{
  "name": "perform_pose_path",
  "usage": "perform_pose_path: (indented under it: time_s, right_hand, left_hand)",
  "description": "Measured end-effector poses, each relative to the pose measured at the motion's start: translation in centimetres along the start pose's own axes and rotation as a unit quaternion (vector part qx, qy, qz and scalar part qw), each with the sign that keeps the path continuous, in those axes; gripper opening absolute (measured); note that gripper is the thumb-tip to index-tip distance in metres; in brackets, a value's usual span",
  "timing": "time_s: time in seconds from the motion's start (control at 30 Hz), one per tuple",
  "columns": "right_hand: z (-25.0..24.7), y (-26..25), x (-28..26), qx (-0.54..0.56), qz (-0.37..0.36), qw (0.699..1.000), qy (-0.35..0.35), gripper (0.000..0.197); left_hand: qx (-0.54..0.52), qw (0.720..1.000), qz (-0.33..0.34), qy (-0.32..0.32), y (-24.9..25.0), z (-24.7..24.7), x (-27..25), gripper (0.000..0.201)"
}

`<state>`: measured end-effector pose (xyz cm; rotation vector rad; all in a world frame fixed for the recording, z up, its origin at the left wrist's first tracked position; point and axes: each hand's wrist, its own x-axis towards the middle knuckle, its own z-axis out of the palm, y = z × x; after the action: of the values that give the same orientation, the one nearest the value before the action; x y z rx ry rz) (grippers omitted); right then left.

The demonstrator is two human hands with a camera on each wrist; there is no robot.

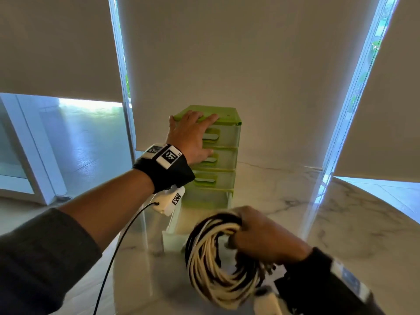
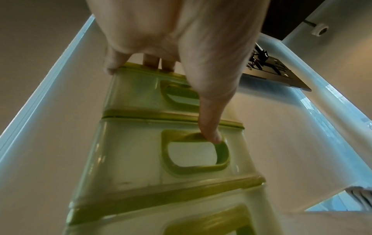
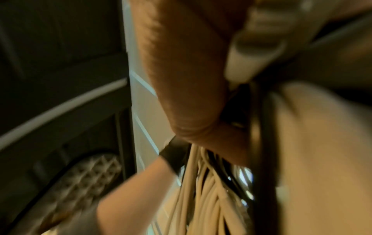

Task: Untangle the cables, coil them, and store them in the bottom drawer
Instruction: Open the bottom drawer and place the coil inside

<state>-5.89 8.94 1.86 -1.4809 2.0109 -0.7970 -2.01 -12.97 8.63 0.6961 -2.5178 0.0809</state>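
1. Nearest the camera, the right hand [image 1: 261, 237] curls its fingers round a coiled bundle of cables [image 1: 216, 258], white and black loops together, and holds it above the marble table [image 1: 341, 235]. In the right wrist view the white strands [image 3: 203, 198] hang below the closed fingers; that picture is blurred.
2. Just beyond the bundle, the bottom drawer [image 1: 173, 237] is pulled out toward the person, its pale front wall close beside the coil. The cables are not in it; whether they touch its rim cannot be told.
3. Farther on stands the green drawer unit [image 1: 225, 142] on the table, with three upper drawers closed.
4. The left hand [image 1: 191, 137] lies spread against the unit: the fingers rest flat on its top edge and the thumb reaches down the front. In the left wrist view the thumb [image 2: 211, 124] touches the handle recess of the second drawer [image 2: 141, 152].
5. A black wire [image 1: 118, 248] runs from the white camera unit under the left wrist.
6. Behind everything hang pale roller blinds [image 1: 250, 64].
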Motion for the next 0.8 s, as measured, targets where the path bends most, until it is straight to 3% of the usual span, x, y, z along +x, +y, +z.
perform_pose_path:
  time_s: [0.1,0.17,0.27,0.33,0.43,0.57,0.8]
  right_hand:
    - [-2.3,-1.0,1.6,0.055,0.007,0.994,0.097,0.022]
    - [-3.5,-1.5,3.7,0.087,0.024,0.984,0.151,0.013]
    - [-3.7,-1.1,7.3,0.098,0.057,0.979,0.17,0.006]
    - [-3.2,-0.6,9.1,0.088,0.074,0.981,0.156,0.01]
    - [-1.6,0.6,10.8,0.07,0.079,0.988,0.117,0.023]
    - [-0.9,1.2,11.7,0.022,0.114,0.992,0.055,0.034]
    - [-1.2,0.2,12.5,-0.015,0.151,0.988,-0.035,0.025]
  left_hand:
    - [-0.137,0.99,-0.014,0.014,-0.4,-1.0,-0.8,0.072]
    - [-0.181,0.982,-0.011,0.05,-0.6,-1.7,-2.0,0.063]
    - [-0.19,0.98,0.038,0.055,-1.0,-2.9,-4.4,0.039]
    - [-0.183,0.981,0.062,0.011,-1.6,-3.1,-5.9,0.029]
    - [-0.163,0.98,0.051,-0.102,-2.4,-2.5,-7.6,0.048]
    - [-0.148,0.949,0.106,-0.257,-2.0,-0.5,-9.2,0.088]
    - [-0.111,0.937,0.084,-0.321,-3.7,1.8,-9.6,0.117]
